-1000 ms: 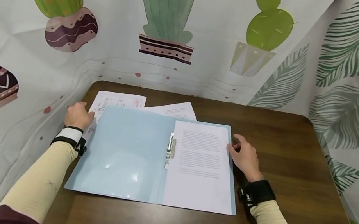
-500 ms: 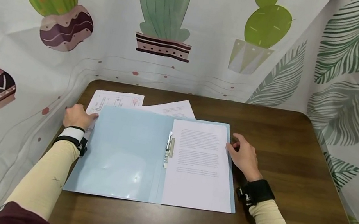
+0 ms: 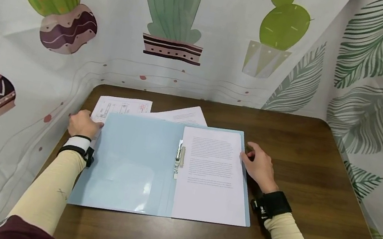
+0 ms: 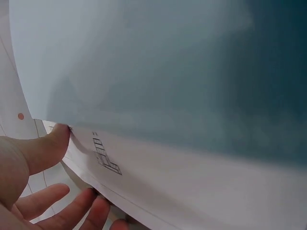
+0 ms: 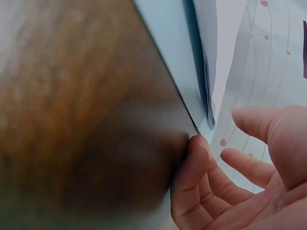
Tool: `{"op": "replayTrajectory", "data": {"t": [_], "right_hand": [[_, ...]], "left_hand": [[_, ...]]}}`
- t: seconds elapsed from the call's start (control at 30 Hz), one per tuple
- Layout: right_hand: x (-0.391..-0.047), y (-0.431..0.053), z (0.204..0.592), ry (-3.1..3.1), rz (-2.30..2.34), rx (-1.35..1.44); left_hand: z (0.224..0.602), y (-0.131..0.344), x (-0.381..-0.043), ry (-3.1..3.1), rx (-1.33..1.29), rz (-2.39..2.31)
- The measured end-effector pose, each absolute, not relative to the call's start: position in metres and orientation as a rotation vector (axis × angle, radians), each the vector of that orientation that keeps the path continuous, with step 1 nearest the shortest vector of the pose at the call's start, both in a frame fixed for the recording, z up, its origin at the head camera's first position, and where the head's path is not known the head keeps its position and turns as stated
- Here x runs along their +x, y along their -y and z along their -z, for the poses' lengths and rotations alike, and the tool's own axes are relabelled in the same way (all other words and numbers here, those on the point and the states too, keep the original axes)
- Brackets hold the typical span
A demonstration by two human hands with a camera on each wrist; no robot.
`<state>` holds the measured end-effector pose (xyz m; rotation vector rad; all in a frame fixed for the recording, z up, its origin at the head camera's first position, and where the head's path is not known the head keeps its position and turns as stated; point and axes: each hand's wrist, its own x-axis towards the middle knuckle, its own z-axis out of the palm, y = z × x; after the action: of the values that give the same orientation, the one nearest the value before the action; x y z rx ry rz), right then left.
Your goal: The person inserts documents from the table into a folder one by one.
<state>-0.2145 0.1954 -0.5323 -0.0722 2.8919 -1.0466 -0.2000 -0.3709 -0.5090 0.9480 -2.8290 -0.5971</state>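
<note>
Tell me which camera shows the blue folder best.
The head view: it shows both sides of the open blue folder and its metal clip. The left wrist view shows part of one side, close up; the right wrist view, just an edge strip.

Glossy plastic folder [image 3: 124, 159], matt paper [image 3: 211, 203], metal clip [image 3: 179, 156]

A dark brown wooden surface [image 3: 303, 155] with rounded far corners stands before white hanging cloth [image 3: 231, 16] printed with potted cacti [image 3: 173, 2] and, at right, green and grey leaves [image 3: 379, 45].
</note>
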Motion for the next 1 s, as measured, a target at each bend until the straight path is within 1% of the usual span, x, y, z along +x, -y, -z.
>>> {"op": "replayTrajectory", "data": {"t": [0.17, 0.47, 0.7, 1.0], "right_hand": [[-0.213, -0.195, 0.532, -2.887, 1.049, -0.067], [-0.212, -0.195, 0.529, -2.877, 1.071, -0.064], [-0.212, -0.195, 0.529, -2.886, 1.063, -0.072], [-0.213, -0.195, 0.53, -2.88, 1.053, -0.06]], "left_hand": [[0.511, 0.372, -0.202, 2.795, 0.938, 0.684], [0.514, 0.376, -0.204, 2.641, 1.038, 0.878], [0.512, 0.381, -0.198, 2.518, 1.026, 0.973], [0.511, 0.389, -0.193, 2.519, 1.026, 1.015]]}}
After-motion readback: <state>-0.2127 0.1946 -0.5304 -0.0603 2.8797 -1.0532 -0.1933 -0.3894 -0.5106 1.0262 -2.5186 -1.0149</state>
